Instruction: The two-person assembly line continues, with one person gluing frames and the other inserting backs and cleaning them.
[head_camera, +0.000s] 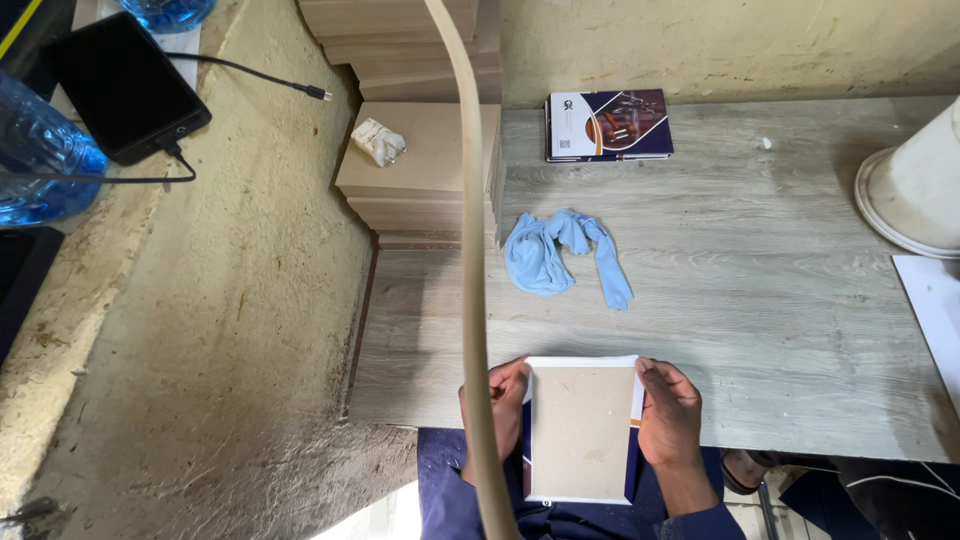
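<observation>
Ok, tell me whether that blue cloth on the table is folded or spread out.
Neither: the blue cloth lies crumpled in a loose heap on the grey table, with one end trailing out toward the person.

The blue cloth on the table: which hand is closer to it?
Left. The left hand sits just below the blue cloth; the right hand grips the board's other edge, farther off to the right.

On the desk (780, 300): one blue cloth (555, 255), one booklet (608, 124) behind it, one white bucket (915, 185) right of it; two water bottles (40, 150) far left.
</observation>
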